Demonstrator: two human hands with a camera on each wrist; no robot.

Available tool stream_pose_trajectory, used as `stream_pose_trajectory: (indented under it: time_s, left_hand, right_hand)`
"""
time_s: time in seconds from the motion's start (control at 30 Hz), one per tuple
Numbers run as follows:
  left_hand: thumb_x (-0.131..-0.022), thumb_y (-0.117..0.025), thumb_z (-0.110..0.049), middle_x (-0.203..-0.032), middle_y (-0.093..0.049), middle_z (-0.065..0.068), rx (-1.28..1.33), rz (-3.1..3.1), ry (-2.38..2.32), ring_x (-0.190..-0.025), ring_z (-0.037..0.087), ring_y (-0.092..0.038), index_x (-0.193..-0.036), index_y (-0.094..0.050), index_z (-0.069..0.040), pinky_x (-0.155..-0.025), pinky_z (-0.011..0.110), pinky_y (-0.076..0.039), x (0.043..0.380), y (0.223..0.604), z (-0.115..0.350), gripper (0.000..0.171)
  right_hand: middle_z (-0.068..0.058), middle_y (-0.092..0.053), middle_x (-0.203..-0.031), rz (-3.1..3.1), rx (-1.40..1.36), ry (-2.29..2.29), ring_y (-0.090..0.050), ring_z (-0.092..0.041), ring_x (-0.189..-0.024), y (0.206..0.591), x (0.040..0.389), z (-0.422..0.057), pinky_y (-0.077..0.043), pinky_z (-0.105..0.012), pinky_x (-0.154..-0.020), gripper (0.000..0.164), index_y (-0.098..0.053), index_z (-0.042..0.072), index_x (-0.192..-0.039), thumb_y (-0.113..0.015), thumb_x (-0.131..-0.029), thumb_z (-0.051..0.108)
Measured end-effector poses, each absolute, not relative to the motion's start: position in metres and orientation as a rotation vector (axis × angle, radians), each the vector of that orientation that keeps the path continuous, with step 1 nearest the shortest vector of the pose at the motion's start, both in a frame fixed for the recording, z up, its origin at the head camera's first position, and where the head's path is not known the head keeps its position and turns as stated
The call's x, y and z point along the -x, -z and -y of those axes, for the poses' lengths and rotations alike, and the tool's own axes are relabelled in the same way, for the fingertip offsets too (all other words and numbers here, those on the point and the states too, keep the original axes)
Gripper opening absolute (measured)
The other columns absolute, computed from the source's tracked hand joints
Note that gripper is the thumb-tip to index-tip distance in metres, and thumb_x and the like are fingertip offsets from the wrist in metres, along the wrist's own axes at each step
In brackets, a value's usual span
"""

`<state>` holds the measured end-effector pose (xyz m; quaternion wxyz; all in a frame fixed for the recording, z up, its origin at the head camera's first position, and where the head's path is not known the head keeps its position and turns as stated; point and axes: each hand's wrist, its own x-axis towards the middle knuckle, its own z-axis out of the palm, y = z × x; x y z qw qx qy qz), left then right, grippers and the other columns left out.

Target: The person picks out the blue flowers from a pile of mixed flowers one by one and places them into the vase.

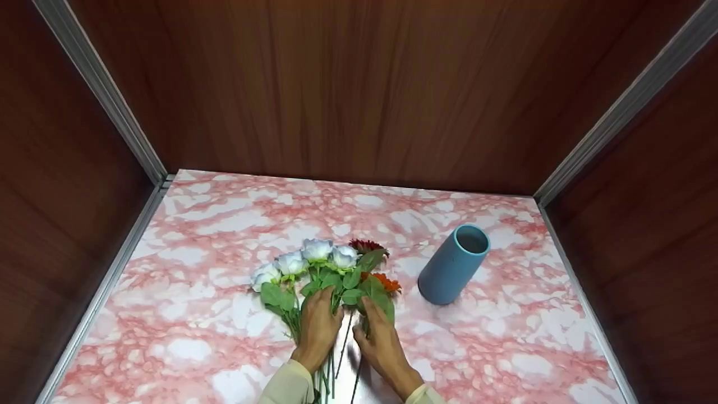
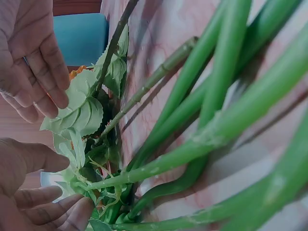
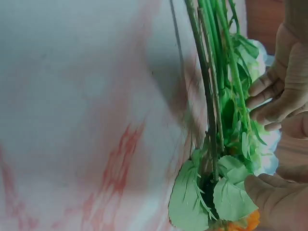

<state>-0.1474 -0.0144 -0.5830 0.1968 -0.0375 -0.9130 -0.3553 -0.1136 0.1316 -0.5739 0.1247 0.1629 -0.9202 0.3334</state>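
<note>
Several pale blue-white artificial roses point(image 1: 291, 262), a dark red flower point(image 1: 367, 247) and an orange flower point(image 1: 386, 281) lie together on the table, their stems point(image 3: 211, 72) running toward the person. My left hand point(image 1: 320, 328) is over the rose stems, its fingertips against the green stems and leaves and its thumb apart. My right hand point(image 1: 382, 342) is beside the orange flower, fingers fairly straight and close to its large green leaves point(image 3: 234, 192); contact there is hard to tell. Neither hand grips a stem. Right of the hands stands a blue vase point(image 1: 453, 266).
The pink-and-white marbled tabletop point(image 1: 190, 348) reaches back to a dark wood panel point(image 1: 348, 95). Grey metal rails point(image 1: 106, 90) frame the side panels. Two dark stems point(image 1: 357, 379) extend between the forearms.
</note>
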Motion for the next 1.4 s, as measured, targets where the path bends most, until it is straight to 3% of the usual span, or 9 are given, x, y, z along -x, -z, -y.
stream_pose_trajectory:
  time_s: [0.33,0.53,0.83,1.17,1.4]
  left_hand:
    - [-0.063,-0.075,-0.004,-0.092,-0.061,0.016,0.053,2.604,0.989,-0.079,0.031,-0.059,-0.111,-0.059,0.0,-0.071,0.041,-0.047,0.156,0.581,0.013,0.05]
    - [-0.063,-0.074,-0.005,-0.091,-0.062,0.016,0.03,2.63,0.961,-0.077,0.032,-0.06,-0.11,-0.059,-0.001,-0.069,0.042,-0.046,0.161,0.581,0.013,0.049]
    - [-0.066,-0.075,-0.01,-0.092,-0.063,0.016,0.012,2.629,0.941,-0.074,0.031,-0.061,-0.11,-0.06,-0.003,-0.065,0.041,-0.047,0.166,0.585,0.013,0.048]
    - [-0.064,-0.074,-0.01,-0.072,-0.062,0.011,0.014,2.633,0.844,-0.056,0.027,-0.057,-0.109,-0.059,-0.006,-0.05,0.04,-0.044,0.167,0.587,0.011,0.048]
    - [-0.066,-0.073,-0.009,-0.081,-0.064,0.013,-0.003,2.648,0.871,-0.062,0.029,-0.059,-0.114,-0.058,-0.008,-0.052,0.041,-0.045,0.166,0.578,0.01,0.051]
  right_hand:
    - [-0.021,-0.053,-0.118,2.646,-0.477,-1.362,-0.059,-0.03,-0.096,0.577,0.112,-0.118,-0.048,-0.032,-0.078,0.052,-0.044,-0.007,-0.126,-0.058,-0.077,0.0]
    - [-0.023,-0.052,-0.117,2.673,-0.418,-1.511,-0.056,-0.032,-0.103,0.581,0.112,-0.114,-0.047,-0.029,-0.081,0.052,-0.042,-0.008,-0.128,-0.058,-0.078,-0.001]
    - [-0.02,-0.057,-0.111,2.713,-0.356,-1.463,-0.059,-0.029,-0.097,0.585,0.112,-0.112,-0.048,-0.029,-0.078,0.054,-0.044,-0.006,-0.127,-0.061,-0.076,0.002]
    - [-0.018,-0.06,-0.108,2.723,-0.327,-1.476,-0.061,-0.027,-0.093,0.585,0.112,-0.111,-0.049,-0.03,-0.076,0.053,-0.045,-0.006,-0.126,-0.06,-0.075,0.003]
    - [-0.018,-0.061,-0.101,2.653,-0.321,-1.74,-0.062,-0.028,-0.087,0.581,0.115,-0.11,-0.05,-0.029,-0.072,0.05,-0.044,-0.007,-0.125,-0.06,-0.078,-0.003]
